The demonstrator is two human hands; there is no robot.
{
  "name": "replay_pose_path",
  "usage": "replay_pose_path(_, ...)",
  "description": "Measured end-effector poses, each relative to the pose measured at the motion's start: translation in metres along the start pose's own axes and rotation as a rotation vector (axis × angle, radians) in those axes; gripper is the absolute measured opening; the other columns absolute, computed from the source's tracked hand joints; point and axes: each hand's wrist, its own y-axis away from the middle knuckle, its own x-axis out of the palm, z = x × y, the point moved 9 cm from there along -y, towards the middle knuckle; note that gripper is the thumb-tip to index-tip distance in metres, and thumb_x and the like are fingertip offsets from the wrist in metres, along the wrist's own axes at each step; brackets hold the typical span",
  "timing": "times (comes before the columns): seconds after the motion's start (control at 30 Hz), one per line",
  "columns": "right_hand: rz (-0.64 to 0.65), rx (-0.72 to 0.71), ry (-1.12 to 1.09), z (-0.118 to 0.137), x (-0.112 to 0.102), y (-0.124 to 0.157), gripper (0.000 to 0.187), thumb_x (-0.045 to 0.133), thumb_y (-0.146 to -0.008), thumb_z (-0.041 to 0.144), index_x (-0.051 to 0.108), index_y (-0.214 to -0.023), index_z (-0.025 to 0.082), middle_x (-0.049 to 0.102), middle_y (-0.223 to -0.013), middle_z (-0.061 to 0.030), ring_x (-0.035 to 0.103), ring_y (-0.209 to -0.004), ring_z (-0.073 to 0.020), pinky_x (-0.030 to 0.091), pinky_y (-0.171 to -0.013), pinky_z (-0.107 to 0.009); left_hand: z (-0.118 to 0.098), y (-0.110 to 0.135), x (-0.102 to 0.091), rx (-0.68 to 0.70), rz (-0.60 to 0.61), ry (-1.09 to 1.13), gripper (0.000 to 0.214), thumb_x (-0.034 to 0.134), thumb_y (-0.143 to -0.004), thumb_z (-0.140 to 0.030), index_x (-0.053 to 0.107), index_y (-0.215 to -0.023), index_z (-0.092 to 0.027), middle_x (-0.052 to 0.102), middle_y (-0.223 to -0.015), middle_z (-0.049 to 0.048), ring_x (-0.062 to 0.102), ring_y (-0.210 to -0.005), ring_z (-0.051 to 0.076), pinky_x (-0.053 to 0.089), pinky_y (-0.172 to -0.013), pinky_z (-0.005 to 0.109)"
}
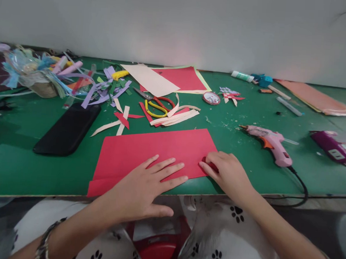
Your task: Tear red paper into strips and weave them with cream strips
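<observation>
A folded sheet of red paper (pixel 148 145) lies along the table's front edge, with a narrow flap showing at its lower left corner. Flat on this paper rests my left hand (pixel 147 187), its fingers spread and the thumb off the near edge. My right hand (pixel 230 175) is closed at the paper's right edge, thumb and curled fingers gripping it there. Just beyond the paper are cream paper strips (pixel 179 119), some red strips (pixel 125 120) crossed with cream ones, and scissors (pixel 153 104) with red and yellow handles.
On the right lie a pink glue gun (pixel 271 142) with its cord and a purple packet (pixel 336 147). A black phone (pixel 69 132) is at left, near a heap of paper scraps (pixel 107 87). Coloured sheets (pixel 182 77) and a glue tube (pixel 242 76) are at the back.
</observation>
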Motion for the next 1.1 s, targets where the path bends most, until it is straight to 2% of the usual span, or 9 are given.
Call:
replay_pose_path(0.23, -0.006, 0.040, -0.178, -0.008, -0.008, 0.007, 0.026, 0.048, -0.080, 0.034, 0.047, -0.060, 0.017, 0.049, -0.059, -0.0005, 0.045, -0.059, -0.0136, 0.032, -0.057, -0.025, 0.003, 0.000, 0.002, -0.021, 0.019, 0.016, 0.069, 0.031, -0.075, -0.066, 0.022, -0.133, -0.031, 0.022, -0.141, 0.0009, 0.025, -0.126, 0.025, 0.014, -0.102, 0.046)
replay_pose_path(0.47, -0.087, 0.148, -0.220, -0.024, -0.015, 0.014, 0.030, 0.046, -0.080, 0.035, 0.044, -0.056, 0.018, 0.046, -0.057, -0.0005, 0.044, -0.056, -0.0132, 0.033, -0.054, -0.025, 0.002, 0.001, 0.002, -0.017, 0.013, 0.005, 0.069, 0.033, -0.075, -0.066, 0.019, -0.134, -0.032, 0.020, -0.142, 0.0000, 0.024, -0.127, 0.024, 0.014, -0.103, 0.046)
replay_pose_path(0.73, -0.089, 0.195, -0.164, -0.029, -0.014, 0.013, 0.032, 0.050, -0.077, 0.036, 0.039, -0.053, 0.018, 0.046, -0.055, 0.0005, 0.044, -0.053, -0.0122, 0.032, -0.052, -0.024, 0.000, 0.002, 0.000, -0.003, -0.012, -0.005, 0.071, 0.043, -0.073, -0.061, 0.021, -0.133, -0.030, 0.024, -0.141, 0.0013, 0.026, -0.125, 0.025, 0.015, -0.103, 0.046)
replay_pose_path(0.9, -0.125, 0.199, -0.102, -0.032, -0.016, 0.018, 0.032, 0.041, -0.082, 0.038, 0.043, -0.057, 0.018, 0.046, -0.056, -0.0004, 0.045, -0.055, -0.0135, 0.032, -0.053, -0.025, 0.001, 0.002, 0.000, -0.006, -0.020, -0.008, 0.074, 0.048, -0.071, -0.060, 0.021, -0.133, -0.030, 0.025, -0.141, 0.0016, 0.027, -0.125, 0.025, 0.016, -0.103, 0.046)
replay_pose_path(1.1, -0.127, 0.195, -0.065, -0.036, -0.015, 0.021, 0.035, 0.036, -0.085, 0.038, 0.044, -0.057, 0.018, 0.048, -0.059, -0.0020, 0.045, -0.056, -0.0145, 0.032, -0.054, -0.026, 0.000, 0.002, -0.002, 0.001, -0.036, -0.008, 0.072, 0.046, -0.072, -0.060, 0.022, -0.133, -0.031, 0.027, -0.140, 0.0017, 0.030, -0.124, 0.025, 0.018, -0.102, 0.046)
